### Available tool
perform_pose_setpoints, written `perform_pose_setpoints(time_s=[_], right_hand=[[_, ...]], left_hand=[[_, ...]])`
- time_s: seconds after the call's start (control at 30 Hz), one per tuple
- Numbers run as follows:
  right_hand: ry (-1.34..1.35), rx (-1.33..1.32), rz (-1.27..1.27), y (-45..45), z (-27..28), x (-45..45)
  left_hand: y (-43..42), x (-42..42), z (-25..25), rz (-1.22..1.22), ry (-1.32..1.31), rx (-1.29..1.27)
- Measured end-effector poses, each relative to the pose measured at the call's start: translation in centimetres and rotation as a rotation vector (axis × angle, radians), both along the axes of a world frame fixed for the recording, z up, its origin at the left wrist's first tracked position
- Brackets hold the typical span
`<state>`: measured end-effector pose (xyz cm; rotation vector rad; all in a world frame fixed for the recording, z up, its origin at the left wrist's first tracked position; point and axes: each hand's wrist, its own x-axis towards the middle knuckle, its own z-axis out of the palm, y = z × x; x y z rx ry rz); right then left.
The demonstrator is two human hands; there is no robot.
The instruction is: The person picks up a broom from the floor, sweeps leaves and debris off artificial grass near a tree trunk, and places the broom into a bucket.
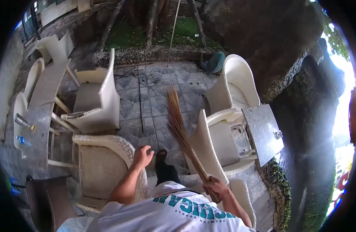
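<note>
A stick broom [181, 129] slants up and away from me, its brown bristles fanned out above the stone paving. My right hand [216, 187] is wrapped round the lower part of its handle, close to a white wicker chair. My left hand [142, 156] is held in the air above the edge of another wicker chair [104, 170]. Its fingers are half curled, with a gap between thumb and fingers and nothing visible in them. Below, my foot [161, 155] stands on the paving [154, 104].
On the left, a long table [44, 104] holds a metal flask [23, 121] and a small blue-capped bottle [24, 140], with several chairs around it. A small table [263, 131] stands right, beside large rocks [301, 154]. A teal basket [214, 62] lies by the planted bed.
</note>
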<state>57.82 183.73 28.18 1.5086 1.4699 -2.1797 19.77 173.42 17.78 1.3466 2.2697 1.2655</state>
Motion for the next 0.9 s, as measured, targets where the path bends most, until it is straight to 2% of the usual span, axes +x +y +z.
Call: perform_pose_setpoints(time_s=[0.13,0.17,0.2,0.3,0.33,0.37,0.4,0.47,0.5,0.57,0.6,0.67,0.73,0.8,0.9], right_hand=[[0.076,-0.006,-0.175,7.9,6.5,-7.5],[0.202,-0.024,-0.166,10.6,6.1,-8.9],[0.218,-0.024,-0.168,13.2,6.1,-10.3],[0.578,-0.024,-0.367,21.3,6.8,-16.0],[0.658,0.101,-0.332,25.1,5.0,-17.4],[0.728,0.209,-0.305,27.8,3.0,-18.4],[0.744,0.286,-0.369,30.2,5.0,-20.8],[0.855,0.421,-0.465,36.4,4.4,-23.1],[0.870,0.338,-0.547,39.7,4.1,-23.5],[0.876,0.333,-0.626,46.5,3.7,-24.2],[0.883,0.435,-0.684,49.2,4.5,-25.3],[0.579,0.595,-0.702,55.8,2.5,-26.0],[0.523,0.584,-0.781,61.1,2.0,-27.0],[0.470,0.514,-0.854,65.1,4.1,-28.1],[0.410,0.478,-0.830,72.9,1.6,-28.0]], left_hand=[[7.7,-4.8,-0.9,0.019,-0.007,-0.004],[10.1,-6.0,-0.3,0.029,-0.083,-0.031],[12.9,-7.5,0.1,0.040,-0.158,-0.057],[21.5,-12.9,0.1,-0.017,-0.127,-0.101],[24.3,-14.8,0.1,-0.055,-0.041,-0.139],[26.9,-15.9,1.6,-0.077,-0.036,-0.166],[30.1,-17.4,3.7,-0.097,-0.018,-0.178],[36.2,-19.8,7.3,-0.125,-0.015,-0.241],[39.0,-20.6,9.7,-0.184,0.023,-0.269],[44.7,-22.0,12.3,-0.265,0.042,-0.287],[47.1,-22.1,13.0,-0.273,0.055,-0.286],[52.5,-22.5,14.4,-0.374,0.102,-0.233],[57.2,-23.1,13.0,-0.461,0.091,-0.231],[61.0,-23.9,12.8,-0.560,0.092,-0.251],[66.5,-27.5,8.9,-0.544,0.011,-0.533]])
